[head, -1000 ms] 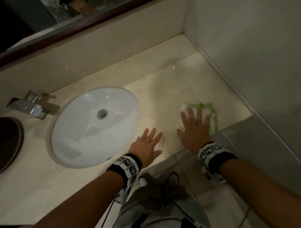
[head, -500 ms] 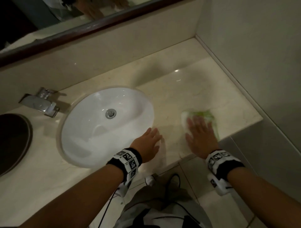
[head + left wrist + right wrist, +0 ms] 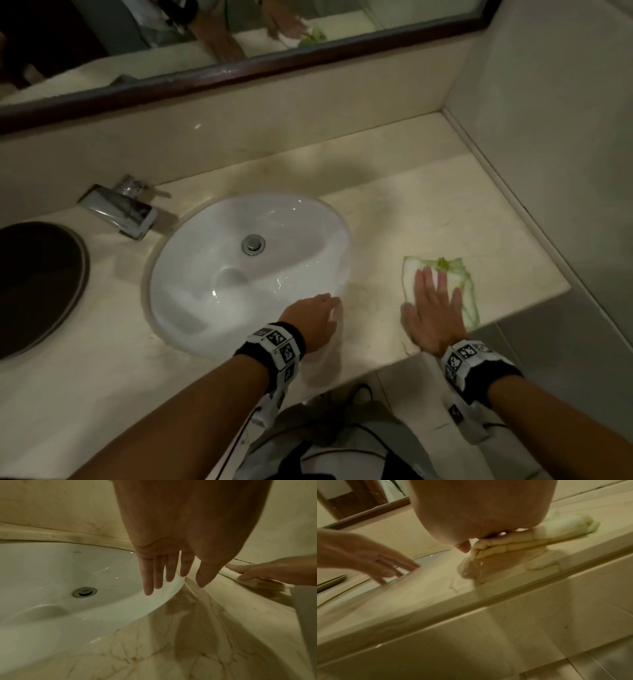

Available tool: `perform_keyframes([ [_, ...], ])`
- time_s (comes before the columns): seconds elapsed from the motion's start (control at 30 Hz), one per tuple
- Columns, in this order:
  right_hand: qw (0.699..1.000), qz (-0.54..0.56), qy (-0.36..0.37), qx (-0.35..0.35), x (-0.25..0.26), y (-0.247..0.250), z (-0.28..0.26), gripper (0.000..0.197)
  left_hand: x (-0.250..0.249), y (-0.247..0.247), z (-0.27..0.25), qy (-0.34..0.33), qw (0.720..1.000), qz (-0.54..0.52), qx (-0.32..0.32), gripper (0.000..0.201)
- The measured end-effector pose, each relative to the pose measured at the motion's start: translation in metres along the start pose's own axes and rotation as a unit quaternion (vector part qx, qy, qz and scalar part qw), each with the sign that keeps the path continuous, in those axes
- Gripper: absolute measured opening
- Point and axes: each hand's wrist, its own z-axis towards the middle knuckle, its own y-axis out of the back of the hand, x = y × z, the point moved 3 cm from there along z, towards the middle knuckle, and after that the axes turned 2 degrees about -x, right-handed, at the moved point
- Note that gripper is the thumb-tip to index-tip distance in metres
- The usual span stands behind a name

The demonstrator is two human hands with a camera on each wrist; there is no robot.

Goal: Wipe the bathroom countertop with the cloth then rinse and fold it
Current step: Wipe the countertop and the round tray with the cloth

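A folded white cloth with green edging point(image 3: 455, 274) point(image 3: 513, 543) lies on the beige marble countertop point(image 3: 428, 212), right of the basin and near the front edge. My right hand point(image 3: 433, 308) presses flat on it with straight, spread fingers. My left hand point(image 3: 313, 318) point(image 3: 169, 574) hovers open over the right rim of the white oval basin point(image 3: 219, 274) point(image 3: 51, 581), fingers straight and holding nothing. In the left wrist view my right hand point(image 3: 267, 573) shows on the cloth at the far right.
A chrome faucet point(image 3: 120, 209) stands behind the basin at its left. A dark round dish point(image 3: 34, 287) sits at the far left. A framed mirror point(image 3: 239, 51) runs along the back wall; a side wall point(image 3: 555, 154) bounds the counter on the right. The floor tiles lie below the front edge.
My right hand with the cloth has slid slightly towards the basin along the front edge. The left hand has drawn back towards the basin rim. The head view has shifted right and up.
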Motion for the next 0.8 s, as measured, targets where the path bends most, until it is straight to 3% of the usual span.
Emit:
perform_keyframes([
  [0.13, 0.992, -0.029, 0.118, -0.031, 0.025, -0.013, -0.010, 0.075, 0.002, -0.001, 0.004, 0.003, 1.000, -0.007, -0.008, 0.046],
  [0.3, 0.954, -0.099, 0.277, -0.065, 0.042, -0.018, -0.022, 0.061, 0.004, -0.005, 0.009, 0.040, 0.999, -0.010, 0.006, 0.044],
  [0.67, 0.888, -0.092, 0.451, -0.003, 0.024, 0.005, 0.028, 0.062, -0.014, -0.005, 0.029, 0.128, 0.990, -0.054, -0.019, 0.046],
  [0.8, 0.862, -0.115, 0.494, -0.017, 0.020, 0.009, 0.047, 0.060, -0.023, -0.004, 0.031, 0.172, 0.984, -0.041, -0.031, 0.044],
])
